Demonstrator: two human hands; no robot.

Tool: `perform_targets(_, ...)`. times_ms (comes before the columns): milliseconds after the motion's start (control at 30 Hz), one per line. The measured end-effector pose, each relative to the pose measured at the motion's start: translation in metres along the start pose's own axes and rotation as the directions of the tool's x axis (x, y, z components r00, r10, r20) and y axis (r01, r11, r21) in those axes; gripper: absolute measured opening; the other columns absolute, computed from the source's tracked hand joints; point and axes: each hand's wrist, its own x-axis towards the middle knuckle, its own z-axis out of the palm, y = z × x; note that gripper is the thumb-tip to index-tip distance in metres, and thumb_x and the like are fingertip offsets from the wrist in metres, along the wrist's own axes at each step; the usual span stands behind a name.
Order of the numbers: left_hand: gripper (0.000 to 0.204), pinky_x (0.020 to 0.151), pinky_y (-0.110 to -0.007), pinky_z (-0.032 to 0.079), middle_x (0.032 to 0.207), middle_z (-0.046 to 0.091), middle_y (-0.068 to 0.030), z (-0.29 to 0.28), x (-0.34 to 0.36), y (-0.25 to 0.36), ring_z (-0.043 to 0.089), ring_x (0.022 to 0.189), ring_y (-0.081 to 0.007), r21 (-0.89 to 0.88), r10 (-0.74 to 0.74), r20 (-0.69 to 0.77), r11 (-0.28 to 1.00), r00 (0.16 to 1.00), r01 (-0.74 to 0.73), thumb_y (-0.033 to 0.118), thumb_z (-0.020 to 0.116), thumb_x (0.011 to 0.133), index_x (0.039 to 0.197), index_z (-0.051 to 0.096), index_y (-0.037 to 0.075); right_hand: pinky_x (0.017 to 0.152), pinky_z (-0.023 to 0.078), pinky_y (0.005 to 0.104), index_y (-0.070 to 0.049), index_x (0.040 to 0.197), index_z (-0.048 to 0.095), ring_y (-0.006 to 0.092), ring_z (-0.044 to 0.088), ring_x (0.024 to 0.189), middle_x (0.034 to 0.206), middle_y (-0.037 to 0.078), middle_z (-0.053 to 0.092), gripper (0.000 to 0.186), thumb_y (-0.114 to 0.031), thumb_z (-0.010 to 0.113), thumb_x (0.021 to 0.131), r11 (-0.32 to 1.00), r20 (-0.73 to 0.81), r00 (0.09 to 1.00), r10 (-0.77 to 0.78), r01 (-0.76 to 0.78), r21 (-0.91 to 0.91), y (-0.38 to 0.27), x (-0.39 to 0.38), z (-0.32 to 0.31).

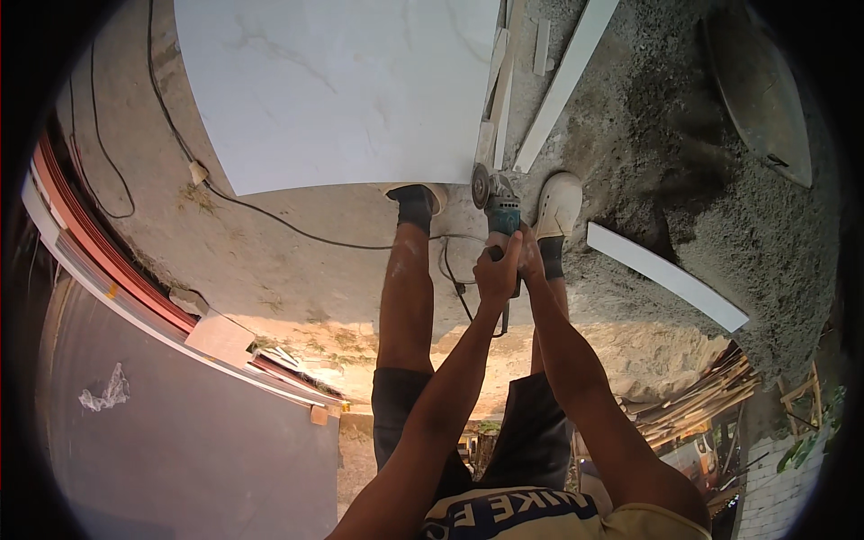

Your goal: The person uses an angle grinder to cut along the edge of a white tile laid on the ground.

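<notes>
Both my hands are closed round a teal angle grinder [506, 216] with a round disc [481, 185] at its far left side. My left hand [498, 270] wraps the body from the left, and my right hand [529, 256] grips it from the right. The disc sits by the near right corner of a large white marbled slab [342, 99], next to narrow offcut strips [487, 144]. Whether the disc touches the slab's edge I cannot tell. A black cord [297, 236] runs from near the grinder to a pale connector [198, 172] on the left.
My shoes stand either side of the grinder. White strips [565, 85] lie beyond, another strip [666, 274] to the right by a grey gravel heap [666, 108] with a curved pan [760, 99]. Stacked wood [702, 396] lies near right, a grey panel [198, 432] near left.
</notes>
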Motion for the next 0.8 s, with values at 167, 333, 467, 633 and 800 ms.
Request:
perform_targets(167,0.082,0.086,-0.044,0.052,0.095,0.07,-0.0265,0.0,0.004,-0.001,0.069,0.096,-0.0392,-0.01,-0.017,-0.022,1.0,1.0,0.017,0.069,0.07,0.076,0.101,0.068,-0.008,0.091,0.045,0.0357,-0.001,0.129,0.051,0.0238,0.056,0.101,0.109,0.011,0.059,0.039,-0.025,0.054,0.098,0.996,0.013,0.997,-0.082,0.082,-0.032,0.007,0.004,0.005)
perform_targets(333,0.086,0.088,-0.044,0.051,0.099,0.07,-0.0281,0.004,0.002,0.002,0.067,0.1,-0.0395,-0.063,-0.019,0.027,0.998,0.999,0.021,0.07,0.069,0.076,0.104,0.066,-0.011,0.095,0.044,0.0352,-0.003,0.134,0.047,0.0219,0.055,0.104,0.115,0.008,0.057,0.037,-0.02,0.049,0.101,0.99,0.011,0.99,-0.14,0.139,0.039,0.038,0.005,0.002)
perform_targets(467,0.088,0.089,-0.043,0.051,0.102,0.069,-0.0288,0.001,0.004,0.003,0.067,0.103,-0.0395,-0.071,-0.032,0.047,0.997,0.998,0.035,0.07,0.069,0.076,0.107,0.065,-0.013,0.099,0.043,0.0358,-0.004,0.137,0.044,0.0202,0.054,0.105,0.118,0.007,0.056,0.036,-0.018,0.044,0.104,0.998,0.127,0.992,-0.007,0.0,0.06,0.039,0.008,0.0)
perform_targets(633,0.088,0.092,-0.043,0.05,0.106,0.068,-0.0294,-0.003,0.005,0.003,0.066,0.106,-0.0406,-0.039,-0.054,0.042,0.998,0.998,0.056,0.07,0.069,0.075,0.11,0.066,-0.011,0.096,0.042,0.0381,-0.003,0.132,0.046,0.0233,0.053,0.102,0.11,0.009,0.055,0.036,-0.024,0.047,0.102,0.948,0.05,0.99,-0.132,0.141,-0.285,0.016,0.007,0.004)
perform_targets(800,0.087,0.092,-0.043,0.05,0.106,0.069,-0.0285,0.0,0.006,0.003,0.066,0.106,-0.0401,-0.038,-0.061,0.052,0.997,0.997,0.063,0.07,0.069,0.075,0.111,0.067,-0.009,0.093,0.041,0.0404,-0.002,0.13,0.049,0.028,0.052,0.099,0.106,0.012,0.054,0.042,-0.03,0.052,0.099,0.987,0.051,0.994,-0.102,0.107,-0.117,-0.006,0.008,-0.003)
